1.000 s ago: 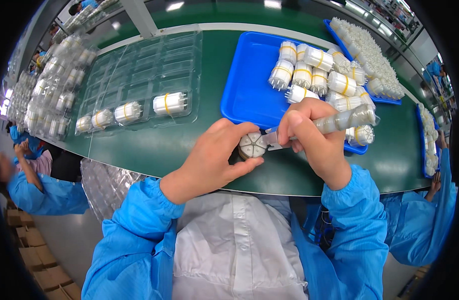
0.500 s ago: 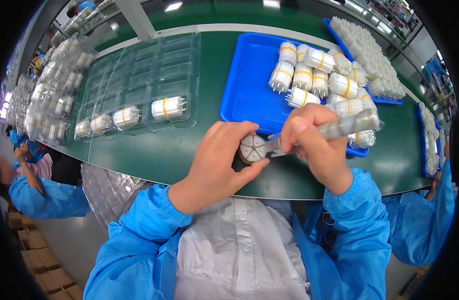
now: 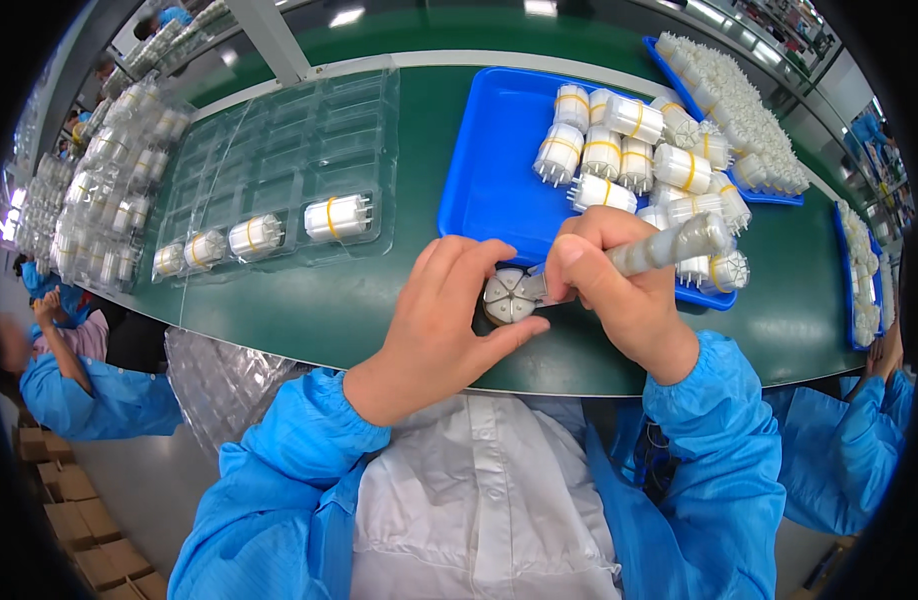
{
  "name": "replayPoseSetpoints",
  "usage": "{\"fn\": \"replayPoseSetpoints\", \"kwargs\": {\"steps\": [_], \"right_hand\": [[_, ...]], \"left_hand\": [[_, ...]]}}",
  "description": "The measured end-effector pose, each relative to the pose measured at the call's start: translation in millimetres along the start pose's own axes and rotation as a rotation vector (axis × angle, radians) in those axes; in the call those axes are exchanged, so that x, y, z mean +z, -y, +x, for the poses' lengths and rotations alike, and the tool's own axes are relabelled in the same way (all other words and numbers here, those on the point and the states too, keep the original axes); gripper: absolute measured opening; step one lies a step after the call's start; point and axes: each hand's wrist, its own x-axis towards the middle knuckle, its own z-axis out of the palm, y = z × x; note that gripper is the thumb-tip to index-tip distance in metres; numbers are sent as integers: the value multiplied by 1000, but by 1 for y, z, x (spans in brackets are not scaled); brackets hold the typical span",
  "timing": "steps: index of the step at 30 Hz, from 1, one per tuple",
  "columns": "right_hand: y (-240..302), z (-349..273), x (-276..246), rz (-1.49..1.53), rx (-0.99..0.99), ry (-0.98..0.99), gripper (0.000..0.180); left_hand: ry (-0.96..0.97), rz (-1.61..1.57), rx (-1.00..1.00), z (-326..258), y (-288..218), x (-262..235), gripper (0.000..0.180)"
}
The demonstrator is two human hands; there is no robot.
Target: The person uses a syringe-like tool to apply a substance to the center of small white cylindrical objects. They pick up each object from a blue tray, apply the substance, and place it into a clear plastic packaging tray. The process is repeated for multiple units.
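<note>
My left hand [image 3: 431,325] has its thumb and fingers curled round a white round piece [image 3: 509,297], which stands upright on the green table with its wedge-segmented end facing up. Between the fingers of my right hand [image 3: 624,290] is a tool with a thick, whitish, wrapped-looking handle [image 3: 671,245]. The handle slants up to the right. Its pale, flat tip [image 3: 532,288] reaches the right side of the piece's upper face; the tool's exact kind cannot be made out. My right fingers cover the middle of the tool.
Behind my hands, a blue tray [image 3: 461,190] holds several white cylinders [image 3: 601,152] with yellow bands and pins. A clear compartment tray [image 3: 279,130] at left holds a row of similar cylinders. Filled trays [image 3: 729,110] stand far right. People in blue sleeves [image 3: 89,395] sit either side.
My right hand has shifted slightly left, and the tool tip now lies over the piece's top. The piece appears turned a little within my left fingers.
</note>
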Motion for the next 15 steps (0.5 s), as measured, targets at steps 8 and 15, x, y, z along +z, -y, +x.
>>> {"fn": "replayPoseSetpoints", "kwargs": {"steps": [8,15], "right_hand": [[4,4,-3,107,-5,-51,25],[-1,2,0,41,31,-11,25]], "left_hand": [[-79,-165,41,-3,3,7,63],[2,19,9,-1,2,1,66]]}}
